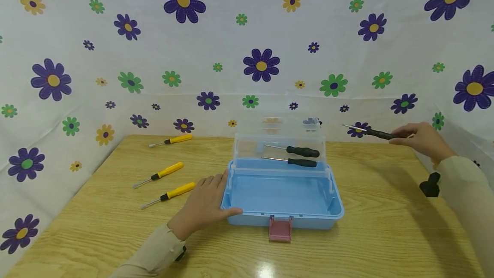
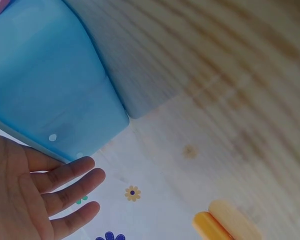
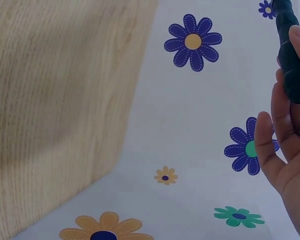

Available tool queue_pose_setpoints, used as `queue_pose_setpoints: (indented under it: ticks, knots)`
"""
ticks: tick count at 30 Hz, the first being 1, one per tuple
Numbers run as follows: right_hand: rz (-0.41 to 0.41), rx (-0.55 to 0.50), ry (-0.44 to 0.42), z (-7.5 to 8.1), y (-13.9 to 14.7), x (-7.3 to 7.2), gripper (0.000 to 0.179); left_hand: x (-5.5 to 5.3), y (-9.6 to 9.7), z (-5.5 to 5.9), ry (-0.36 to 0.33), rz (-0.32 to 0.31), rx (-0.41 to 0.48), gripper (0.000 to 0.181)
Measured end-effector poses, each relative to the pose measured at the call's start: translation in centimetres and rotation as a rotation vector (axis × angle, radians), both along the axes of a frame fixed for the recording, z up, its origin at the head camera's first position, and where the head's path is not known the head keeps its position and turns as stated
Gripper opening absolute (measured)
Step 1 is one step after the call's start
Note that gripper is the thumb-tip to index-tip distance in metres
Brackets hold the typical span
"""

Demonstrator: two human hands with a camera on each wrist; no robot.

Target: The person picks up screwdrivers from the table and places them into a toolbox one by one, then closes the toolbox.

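My right hand [image 1: 422,140] pinches a black-handled screwdriver [image 1: 380,134] in the air over the table's right side, its metal shaft pointing left. In the right wrist view the dark handle [image 3: 292,65] lies between thumb and fingers. My left hand [image 1: 206,203] rests against the left side of a light blue toolbox [image 1: 283,221], thumb over the front rim and fingers extended. The box's clear lid stands raised with a transparent tray [image 1: 241,153]. Two black-handled screwdrivers, one upper [image 1: 302,152] and one lower [image 1: 302,162], lie in that tray. A pink latch [image 1: 280,230] hangs down in front.
Three yellow-handled screwdrivers lie on the wooden table [image 1: 115,222] left of the box: one far [image 1: 179,139], one middle [image 1: 167,170], one near [image 1: 177,191]. A flower-patterned white sheet [image 1: 216,42] hangs behind the table and at its sides.
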State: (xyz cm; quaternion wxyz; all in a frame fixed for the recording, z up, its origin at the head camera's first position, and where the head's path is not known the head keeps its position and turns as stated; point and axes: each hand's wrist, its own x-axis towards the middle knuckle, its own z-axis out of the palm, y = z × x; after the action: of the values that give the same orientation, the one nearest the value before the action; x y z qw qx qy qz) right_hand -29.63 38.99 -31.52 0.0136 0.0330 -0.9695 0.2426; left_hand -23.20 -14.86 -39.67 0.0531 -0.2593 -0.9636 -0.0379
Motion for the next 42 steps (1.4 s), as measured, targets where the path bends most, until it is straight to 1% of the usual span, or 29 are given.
queue_pose_setpoints:
  ticks: [4, 10, 16, 21, 28, 32, 35, 42]
  knots:
    - [0.01, 0.015, 0.002, 0.4, -0.4, -0.1, 0.05, -0.1, 0.0, -0.1, 0.013, -0.006, -0.002, 0.107]
    - [0.014, 0.01, 0.02, 1.2, -1.1, -0.1, 0.048, -0.1, 0.1, -0.1, 0.004, -0.002, -0.005, 0.107]
    - [0.005, 0.004, 0.051, 1.6, -1.6, 0.4, 0.048, -0.1, 0.1, -0.2, -0.009, 0.006, -0.008, 0.108]
    - [0.007, -0.018, 0.084, 1.8, -2.0, 1.0, 0.046, -0.2, 0.1, -0.2, 0.004, 0.0, -0.013, 0.107]
    - [0.008, -0.047, 0.1, 1.7, -2.8, 1.8, 0.044, 0.0, 0.0, -0.3, 0.0, -0.002, -0.011, 0.108]
    - [-0.001, -0.069, 0.099, 1.7, -3.4, 2.0, 0.047, 0.0, -0.1, -0.4, 0.01, -0.005, -0.009, 0.107]
    - [0.013, -0.072, 0.119, 1.6, -3.8, 2.0, 0.046, 0.0, -0.1, -0.3, 0.012, -0.004, -0.003, 0.107]
    - [0.081, -0.07, 0.196, 1.2, -5.2, 1.8, 0.034, 0.0, 0.1, 0.0, -0.006, 0.003, 0.012, 0.108]
